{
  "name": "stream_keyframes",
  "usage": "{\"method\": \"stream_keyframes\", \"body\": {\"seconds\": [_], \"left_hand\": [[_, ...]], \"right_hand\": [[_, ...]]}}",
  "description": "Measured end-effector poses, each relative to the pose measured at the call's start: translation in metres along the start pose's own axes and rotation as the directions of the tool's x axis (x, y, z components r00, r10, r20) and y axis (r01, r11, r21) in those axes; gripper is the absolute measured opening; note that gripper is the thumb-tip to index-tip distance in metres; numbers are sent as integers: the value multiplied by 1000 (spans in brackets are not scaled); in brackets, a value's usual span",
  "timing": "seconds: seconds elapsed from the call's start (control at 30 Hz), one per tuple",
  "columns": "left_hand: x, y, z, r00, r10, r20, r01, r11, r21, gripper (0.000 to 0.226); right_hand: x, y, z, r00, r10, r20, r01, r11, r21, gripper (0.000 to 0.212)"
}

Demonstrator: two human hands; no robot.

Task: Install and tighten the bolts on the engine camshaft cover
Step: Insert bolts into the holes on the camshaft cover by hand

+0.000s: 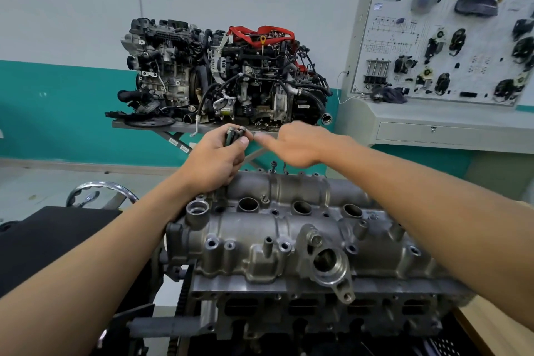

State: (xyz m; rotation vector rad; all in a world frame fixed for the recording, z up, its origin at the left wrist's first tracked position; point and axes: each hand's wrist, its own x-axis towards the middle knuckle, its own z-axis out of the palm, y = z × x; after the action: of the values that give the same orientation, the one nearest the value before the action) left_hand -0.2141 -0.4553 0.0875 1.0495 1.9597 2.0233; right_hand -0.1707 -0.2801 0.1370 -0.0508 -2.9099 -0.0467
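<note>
The grey cast camshaft cover [289, 228] lies across the engine in front of me, with several open bolt holes along its edges. Two bolts [278, 167] stand in holes on its far edge. My left hand [218, 157] is raised above the cover's far left part and grips a bundle of bolts [234, 133] in its fist, heads up. My right hand [291, 144] hovers just right of it, its fingers reaching toward the bundle; its fingertips are blurred and I cannot tell whether they touch a bolt.
Two complete engines [225, 72] sit on a lift table [185, 126] behind. A training panel [450, 37] with car parts stands at the right. A chrome hand wheel [101, 192] and a black mat [49, 243] are at the left.
</note>
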Motion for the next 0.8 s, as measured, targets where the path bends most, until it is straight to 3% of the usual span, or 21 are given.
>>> {"method": "stream_keyframes", "body": {"seconds": [0.07,0.1,0.17,0.27,0.33,0.4,0.47,0.5,0.7,0.8], "left_hand": [[-1,0,0,1000,0,3,0,1000,1,17],[-1,0,0,1000,1,4,-1,1000,4,17],[-1,-1,0,1000,2,13,-3,1000,10,16],[-1,-1,-1,999,2,32,-2,1000,16,15],[-1,-2,-3,998,-4,60,3,1000,17,11],[-1,-3,-3,996,-8,93,8,1000,1,12],[-1,-3,-2,993,2,121,0,1000,-13,18],[-2,-3,-2,990,17,142,-14,1000,-24,19],[-5,1,-3,961,73,268,-66,997,-38,6],[-5,-1,-1,969,52,240,-41,998,-52,16]], "right_hand": [[-2,2,-5,998,-53,-29,58,977,204,70],[-4,2,-6,992,-124,-10,122,962,243,55],[-11,2,-3,969,-234,81,219,962,165,31],[-12,9,-10,960,-174,217,201,974,-106,26],[-11,12,-20,969,-158,190,182,977,-113,22],[-11,10,-28,983,-178,36,171,974,147,22],[-13,3,-30,975,-223,-14,200,845,496,17],[-14,-2,-30,968,-252,5,203,790,579,15],[-11,-8,-27,956,-292,8,199,670,715,7],[-13,3,-27,964,-267,-8,169,586,792,7]]}}
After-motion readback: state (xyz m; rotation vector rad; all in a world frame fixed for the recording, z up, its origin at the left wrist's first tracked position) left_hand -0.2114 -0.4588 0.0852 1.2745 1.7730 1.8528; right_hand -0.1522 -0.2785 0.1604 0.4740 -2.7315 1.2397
